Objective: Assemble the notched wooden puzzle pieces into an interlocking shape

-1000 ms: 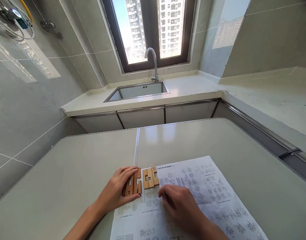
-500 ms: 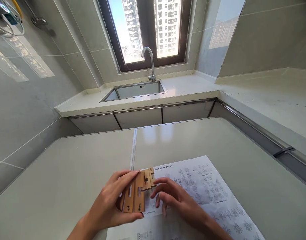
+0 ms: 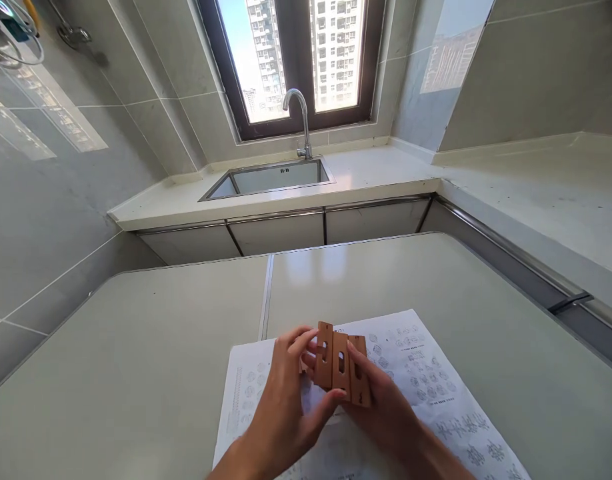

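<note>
Both hands hold up a set of notched wooden puzzle bars (image 3: 342,363) side by side above a printed instruction sheet (image 3: 421,380) on the table (image 3: 136,347). My left hand (image 3: 286,407) grips the bars from the left, thumb under them and fingers curled at their upper left edge. My right hand (image 3: 386,417) supports them from behind and the right, fingers pressed against the rightmost bar. The bars stand roughly upright, tilted slightly, with slots facing me.
A counter with a steel sink (image 3: 271,179) and tap (image 3: 299,120) runs along the far wall under a window. A second counter (image 3: 536,193) runs down the right side. The table has a seam (image 3: 266,293) down its middle.
The wooden bars were lying on the table in two groups; my left hand lifted its group, and now both hands hold the bars together raised off the paper, moved right.
</note>
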`<state>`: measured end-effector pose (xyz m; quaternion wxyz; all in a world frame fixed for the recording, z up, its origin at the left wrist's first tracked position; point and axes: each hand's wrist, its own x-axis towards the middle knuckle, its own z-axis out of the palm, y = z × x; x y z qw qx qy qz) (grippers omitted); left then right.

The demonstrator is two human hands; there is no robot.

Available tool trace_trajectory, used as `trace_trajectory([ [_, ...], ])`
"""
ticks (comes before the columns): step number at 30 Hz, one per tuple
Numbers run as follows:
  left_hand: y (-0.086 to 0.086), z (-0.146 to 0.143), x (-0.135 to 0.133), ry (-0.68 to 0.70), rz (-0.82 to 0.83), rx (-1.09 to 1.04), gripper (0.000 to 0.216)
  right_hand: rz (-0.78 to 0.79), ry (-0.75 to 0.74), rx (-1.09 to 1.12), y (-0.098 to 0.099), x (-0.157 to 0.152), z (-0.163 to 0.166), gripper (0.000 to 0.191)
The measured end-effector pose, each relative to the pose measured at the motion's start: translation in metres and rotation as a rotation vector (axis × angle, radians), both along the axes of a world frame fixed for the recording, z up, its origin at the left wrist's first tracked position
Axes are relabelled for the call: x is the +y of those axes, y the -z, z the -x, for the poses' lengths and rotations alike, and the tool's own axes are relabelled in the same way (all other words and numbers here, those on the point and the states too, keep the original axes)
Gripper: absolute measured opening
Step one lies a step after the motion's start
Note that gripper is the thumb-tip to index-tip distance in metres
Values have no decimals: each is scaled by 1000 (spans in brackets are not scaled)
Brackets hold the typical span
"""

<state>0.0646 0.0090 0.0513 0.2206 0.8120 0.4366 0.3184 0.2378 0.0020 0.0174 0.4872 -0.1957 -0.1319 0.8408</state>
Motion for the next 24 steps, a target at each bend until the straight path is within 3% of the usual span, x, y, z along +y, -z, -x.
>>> trace_trajectory([
  [4, 3, 4, -11, -256, -33, -73, 24, -3, 19, -14, 1, 2, -2, 47],
  [6, 0, 5, -12, -299, 28, -49, 21, -13, 35, -43, 1, 2, -3, 46],
  [11, -1, 0, -9, -136, 365, 70, 38, -23, 29, -78, 2, 1, -3, 49],
  [18, 7, -7, -8, -163, 463, -99, 44, 1, 17, -62, 6, 1, -1, 50],
  [24, 15, 4, -14, -112, 417, -157, 46, 174, 313, -125, 12, 9, -7, 38],
])
